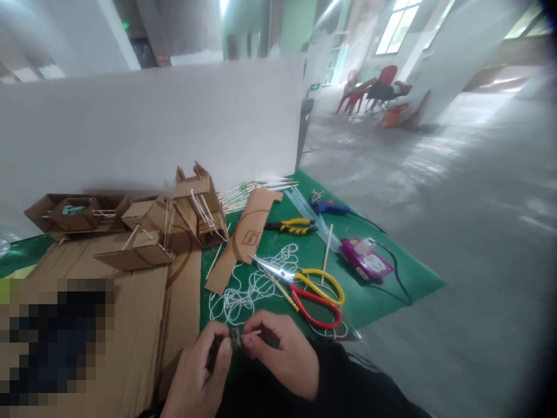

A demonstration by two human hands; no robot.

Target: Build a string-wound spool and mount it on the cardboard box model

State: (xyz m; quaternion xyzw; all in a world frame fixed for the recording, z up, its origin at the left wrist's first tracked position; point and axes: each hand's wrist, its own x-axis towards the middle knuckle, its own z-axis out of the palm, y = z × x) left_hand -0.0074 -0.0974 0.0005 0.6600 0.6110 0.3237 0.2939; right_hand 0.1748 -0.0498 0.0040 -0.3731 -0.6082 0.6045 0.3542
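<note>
At the near edge of the table, my left hand [201,367] pinches a small dark greyish piece [236,338], whose kind I cannot make out. Facing it, my right hand [282,354] grips a short thin wooden stick [252,333] between thumb and fingers, its inner end against or close beside the dark piece. Just beyond the hands lies a loose tangle of white string [243,295]. Scissors [300,284] with one yellow and one red handle rest partly on the string, blades toward the far left.
Cardboard constructions [195,203] stand at the back left on cardboard sheets [117,313]. Beyond the string lie a cut cardboard strip [248,238], pliers [291,226] and many thin sticks [243,194]. A blue glue gun [331,207] and a purple power strip [365,259] with a cable are at right.
</note>
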